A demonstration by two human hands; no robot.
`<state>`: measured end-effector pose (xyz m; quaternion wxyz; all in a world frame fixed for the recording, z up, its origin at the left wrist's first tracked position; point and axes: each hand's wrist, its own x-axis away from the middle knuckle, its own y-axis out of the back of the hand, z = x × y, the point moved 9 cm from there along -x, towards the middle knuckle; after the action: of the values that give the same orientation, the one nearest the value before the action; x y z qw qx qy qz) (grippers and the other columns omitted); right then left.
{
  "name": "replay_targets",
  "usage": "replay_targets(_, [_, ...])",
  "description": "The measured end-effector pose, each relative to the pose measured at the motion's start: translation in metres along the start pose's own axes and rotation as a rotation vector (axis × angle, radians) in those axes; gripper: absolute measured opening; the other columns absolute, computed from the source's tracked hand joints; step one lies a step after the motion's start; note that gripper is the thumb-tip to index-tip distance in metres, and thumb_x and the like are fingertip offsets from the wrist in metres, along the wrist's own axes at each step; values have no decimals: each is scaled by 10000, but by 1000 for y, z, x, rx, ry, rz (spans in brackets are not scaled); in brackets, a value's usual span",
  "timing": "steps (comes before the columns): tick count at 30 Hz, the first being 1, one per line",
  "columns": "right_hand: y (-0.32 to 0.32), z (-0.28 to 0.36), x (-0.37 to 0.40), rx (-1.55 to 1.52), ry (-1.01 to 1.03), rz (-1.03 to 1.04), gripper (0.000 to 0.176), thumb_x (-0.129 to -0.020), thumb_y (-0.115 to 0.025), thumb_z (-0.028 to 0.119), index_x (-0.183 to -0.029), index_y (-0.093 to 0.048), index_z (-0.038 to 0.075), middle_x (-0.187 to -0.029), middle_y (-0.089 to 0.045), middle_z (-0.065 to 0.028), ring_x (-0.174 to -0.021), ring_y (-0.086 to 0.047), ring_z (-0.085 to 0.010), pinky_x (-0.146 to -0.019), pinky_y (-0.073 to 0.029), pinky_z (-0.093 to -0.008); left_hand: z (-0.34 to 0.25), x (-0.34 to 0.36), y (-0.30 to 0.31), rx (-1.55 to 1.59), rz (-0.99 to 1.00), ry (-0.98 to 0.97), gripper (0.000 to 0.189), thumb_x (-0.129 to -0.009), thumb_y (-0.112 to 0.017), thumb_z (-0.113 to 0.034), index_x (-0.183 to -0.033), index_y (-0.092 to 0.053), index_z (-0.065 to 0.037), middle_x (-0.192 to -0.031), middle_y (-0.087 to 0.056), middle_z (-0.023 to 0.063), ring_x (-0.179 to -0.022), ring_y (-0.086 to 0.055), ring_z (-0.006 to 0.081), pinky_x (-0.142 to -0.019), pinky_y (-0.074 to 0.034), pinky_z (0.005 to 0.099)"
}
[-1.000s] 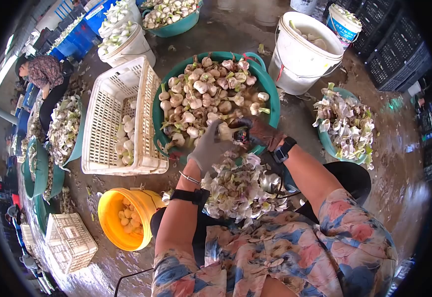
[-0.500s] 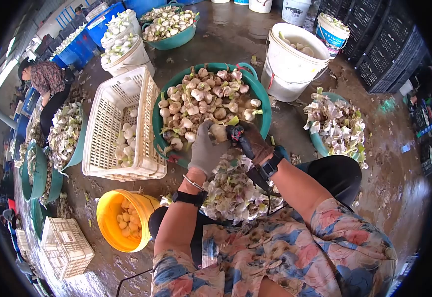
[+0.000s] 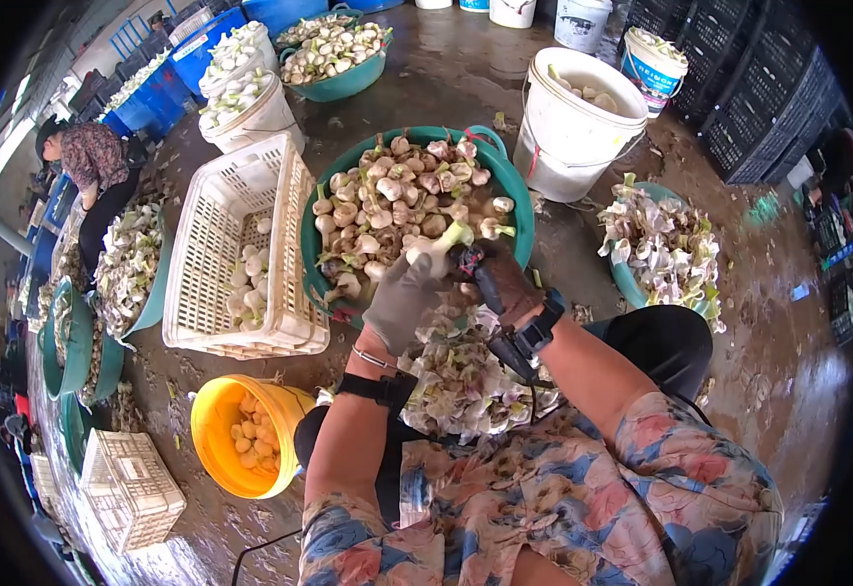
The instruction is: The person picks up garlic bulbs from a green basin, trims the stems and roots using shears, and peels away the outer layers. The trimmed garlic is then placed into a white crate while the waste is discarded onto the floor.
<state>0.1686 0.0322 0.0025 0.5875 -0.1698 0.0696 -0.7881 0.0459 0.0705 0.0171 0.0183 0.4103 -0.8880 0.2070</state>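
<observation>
My left hand (image 3: 402, 298), in a grey glove, grips a garlic bulb (image 3: 436, 246) whose pale green stem points up and to the right. Close beside the stem, my right hand (image 3: 500, 281), in a dark glove, is closed around a black tool (image 3: 469, 260) whose working end is too small to make out. Both hands are over the near edge of a green basin (image 3: 519, 210) full of unpeeled garlic bulbs (image 3: 387, 200). Peeled skins (image 3: 466, 376) are heaped below my hands, between my legs.
Left of the basin stands a white crate (image 3: 192, 264) with garlic, and nearer is a yellow bucket (image 3: 207, 439). A white bucket (image 3: 573, 166) and a basin of skins (image 3: 656, 244) are on the right. A co-worker (image 3: 99, 161) bends at the far left.
My left hand has turned and moved slightly down, and the bulb's stem now tilts up to the right. My right hand has shifted only a little.
</observation>
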Motion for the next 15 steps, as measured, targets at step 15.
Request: replay_targets(15, [-6, -21, 0, -151, -57, -22, 124, -849, -511, 72, -928, -593, 24, -777, -586, -36, -631, -592, -159, -551, -509, -289, -3, -16, 26, -351, -275, -245, 163, -882, -554, -149, -1015, -559, -56, -897, -556, 8, -776, -526, 90, -674, -439, 213])
